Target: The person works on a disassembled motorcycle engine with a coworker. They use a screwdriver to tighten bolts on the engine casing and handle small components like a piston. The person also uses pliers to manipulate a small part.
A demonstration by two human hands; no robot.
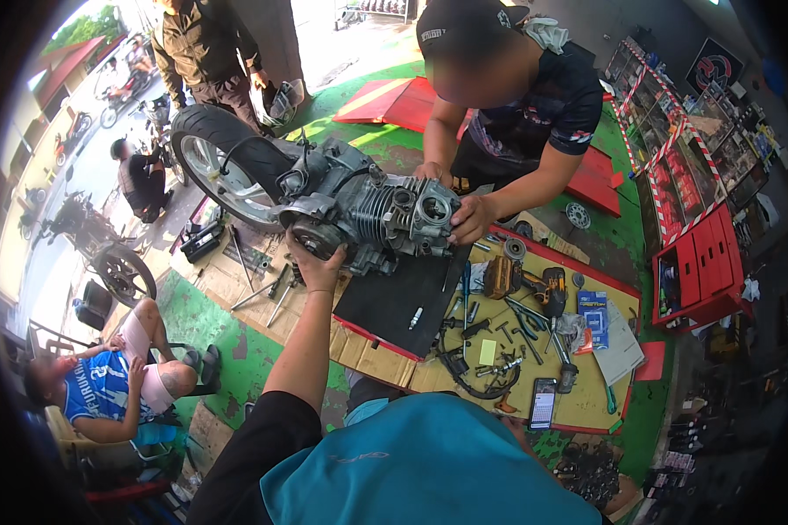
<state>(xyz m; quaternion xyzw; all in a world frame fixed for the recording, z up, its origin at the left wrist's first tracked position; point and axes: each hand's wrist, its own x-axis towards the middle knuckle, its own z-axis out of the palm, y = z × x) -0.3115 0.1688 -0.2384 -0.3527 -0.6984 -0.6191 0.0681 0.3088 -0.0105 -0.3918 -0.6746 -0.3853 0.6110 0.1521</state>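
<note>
A grey motorcycle engine (365,210) with a finned cylinder is in the middle, joined to a rear wheel (219,162) at its far left. My left hand (317,262) is closed on the round part at the engine's near left side, thumb on the right edge. Across from me, a co-worker in a dark cap grips the cylinder-head end with both hands (471,220). Only a bit of my right hand (517,429) shows at the table's near edge, left of a phone (543,402); its fingers are mostly hidden. A spark plug (415,318) lies on the black mat (376,306) below the engine.
On the yellow worktop (587,394) to the right lie a cordless driver (553,293), pliers, sockets and a blue packet (593,317). Ratchets (276,289) lie on cardboard at left. A red tool cabinet (700,262) stands far right. A person (105,389) sits at lower left.
</note>
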